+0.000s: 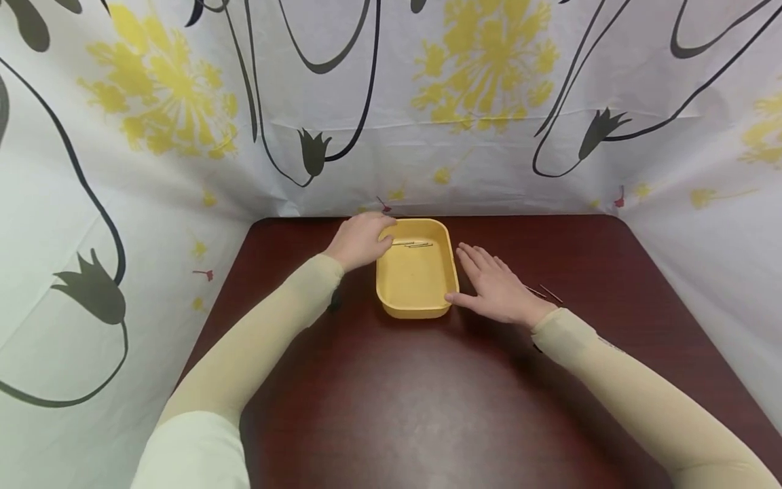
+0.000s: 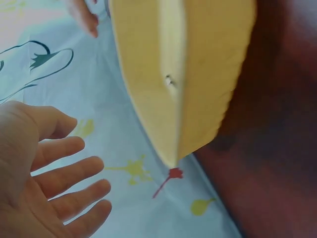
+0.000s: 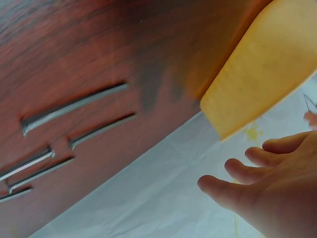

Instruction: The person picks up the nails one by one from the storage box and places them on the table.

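A yellow plastic tray [image 1: 415, 288] with rounded corners is on the table, and a few thin nails [image 1: 419, 245] lie towards its far end. My left hand [image 1: 360, 241] is at the tray's far left corner, fingers loosely bent; in the left wrist view that hand [image 2: 52, 171] appears apart from the tray wall [image 2: 210, 74], holding nothing. On the tray's right side is my right hand [image 1: 496, 288], fingers extended and thumb near the rim. The right wrist view shows its fingers [image 3: 240, 171] spread and holding nothing. Several nails [image 3: 74, 110] lie on the table by the right hand.
The dark red-brown table [image 1: 415, 401] has a glossy top. White cloth with yellow and grey flower prints [image 1: 489, 61] hangs behind it and on both sides, close to the table's edges.
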Available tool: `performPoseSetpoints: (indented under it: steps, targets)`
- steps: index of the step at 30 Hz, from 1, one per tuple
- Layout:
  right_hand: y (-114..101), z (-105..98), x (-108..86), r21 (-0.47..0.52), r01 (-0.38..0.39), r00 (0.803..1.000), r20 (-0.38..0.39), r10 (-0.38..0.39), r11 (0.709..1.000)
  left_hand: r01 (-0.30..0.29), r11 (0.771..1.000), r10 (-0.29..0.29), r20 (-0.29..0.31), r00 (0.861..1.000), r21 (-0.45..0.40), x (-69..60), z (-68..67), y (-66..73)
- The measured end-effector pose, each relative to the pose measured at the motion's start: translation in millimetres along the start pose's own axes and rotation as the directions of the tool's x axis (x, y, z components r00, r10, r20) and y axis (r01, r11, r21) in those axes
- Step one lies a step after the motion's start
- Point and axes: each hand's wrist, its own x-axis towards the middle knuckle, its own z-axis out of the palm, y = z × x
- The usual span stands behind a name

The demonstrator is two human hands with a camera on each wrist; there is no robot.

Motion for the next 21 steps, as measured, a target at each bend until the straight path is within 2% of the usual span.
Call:
performPoseSetpoints:
  steps: [3,6,13,18,21]
  targets:
    - [-3.5,5.3,1.0,-0.024,-0.011,1.000,0.017,0.012,1.000,-0.019,1.000,0.019,0.009,1.000,0.001,15.4,-5.7,4.3]
    - [-6.5,8.7,1.9,-0.041,-0.011,1.000,0.028,0.013,0.999,-0.035,0.999,0.034,0.045,0.998,0.013,28.4,-5.7,6.7]
    - [-9.1,14.6,4.4,-0.079,-0.022,0.999,0.028,0.024,0.997,-0.023,0.998,0.015,0.139,0.990,0.056,52.2,7.0,8.6]
    - [-10.3,19.3,8.6,-0.105,-0.043,0.998,0.031,0.047,0.994,-0.016,0.999,0.008,0.183,0.983,0.041,63.9,14.9,12.5]
    - [-12.1,21.1,11.9,-0.111,-0.050,0.998,0.042,0.055,0.992,0.011,0.999,-0.019,0.204,0.979,0.038,70.1,19.9,15.9]
